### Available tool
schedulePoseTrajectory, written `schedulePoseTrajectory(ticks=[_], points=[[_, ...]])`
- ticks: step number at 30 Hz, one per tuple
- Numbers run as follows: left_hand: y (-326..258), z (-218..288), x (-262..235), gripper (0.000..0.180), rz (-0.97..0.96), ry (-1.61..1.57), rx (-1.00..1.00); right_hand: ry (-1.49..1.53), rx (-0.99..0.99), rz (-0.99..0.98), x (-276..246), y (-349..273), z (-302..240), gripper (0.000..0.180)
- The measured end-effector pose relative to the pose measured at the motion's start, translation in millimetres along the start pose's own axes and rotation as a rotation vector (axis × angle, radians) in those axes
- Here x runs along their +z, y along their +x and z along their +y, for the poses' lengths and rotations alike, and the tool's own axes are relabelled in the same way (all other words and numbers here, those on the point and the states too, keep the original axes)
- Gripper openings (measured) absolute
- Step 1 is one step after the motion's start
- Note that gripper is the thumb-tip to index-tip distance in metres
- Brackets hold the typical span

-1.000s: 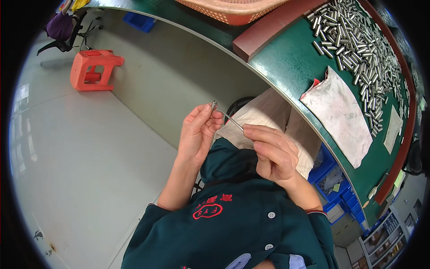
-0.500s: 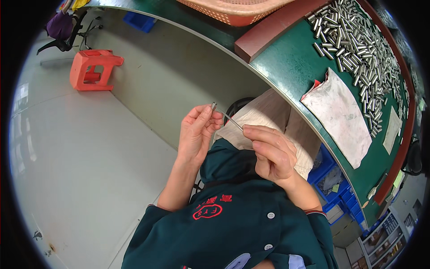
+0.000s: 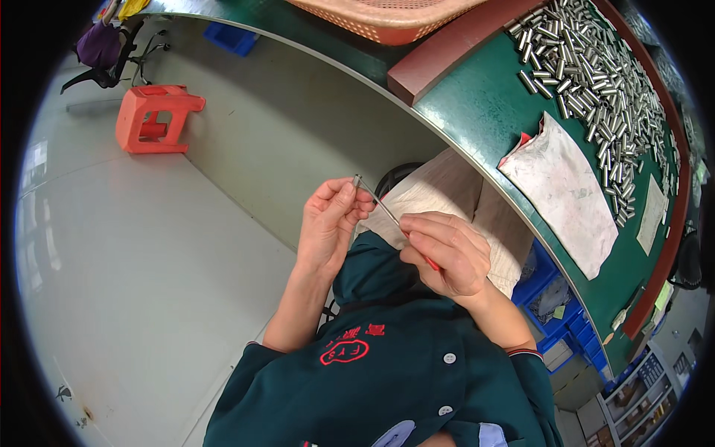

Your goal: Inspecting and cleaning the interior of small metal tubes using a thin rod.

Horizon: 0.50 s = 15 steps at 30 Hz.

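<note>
My left hand [image 3: 330, 216] pinches a small shiny metal cylinder [image 3: 357, 181] between thumb and fingertips, above my lap. From the right, my right hand [image 3: 452, 253] grips a thin-shafted tool with a red handle [image 3: 387, 211], whose exact kind I cannot make out. The shaft slants up to the left and its tip meets the cylinder; whether it is inside or only touching, I cannot tell. On the green table [image 3: 477, 123] to the right lies a large heap of similar metal cylinders [image 3: 607, 100].
A stained whitish cloth [image 3: 562, 195] lies near the table edge, by a reddish-brown wooden bar [image 3: 454, 56]. An orange plastic basket [image 3: 387, 22] sits at the far side. Blue bins [image 3: 547, 294] stand below the table at right. A red stool [image 3: 153, 119] is on the floor at left.
My right hand has turned and shifted slightly on the tool, so its red handle now shows below the fingers. The left hand with the cylinder has barely moved.
</note>
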State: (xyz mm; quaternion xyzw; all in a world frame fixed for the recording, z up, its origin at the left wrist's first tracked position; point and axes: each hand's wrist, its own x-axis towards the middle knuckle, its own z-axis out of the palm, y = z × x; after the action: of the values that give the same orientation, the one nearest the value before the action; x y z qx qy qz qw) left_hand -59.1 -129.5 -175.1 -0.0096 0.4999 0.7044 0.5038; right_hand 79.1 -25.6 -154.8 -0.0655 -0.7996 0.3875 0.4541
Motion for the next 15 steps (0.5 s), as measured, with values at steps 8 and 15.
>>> schedulePoseTrajectory(ticks=[8,15], points=[[3.0,-1.4,0.2,0.015,0.019,-0.084,0.011,-0.019,-0.035,-0.029,6.4,-4.2,5.4,0.03],[2.0,-6.8,2.7,0.015,-0.05,-0.166,-0.064,0.059,-0.052,0.007,2.8,-4.3,-1.9,0.022]])
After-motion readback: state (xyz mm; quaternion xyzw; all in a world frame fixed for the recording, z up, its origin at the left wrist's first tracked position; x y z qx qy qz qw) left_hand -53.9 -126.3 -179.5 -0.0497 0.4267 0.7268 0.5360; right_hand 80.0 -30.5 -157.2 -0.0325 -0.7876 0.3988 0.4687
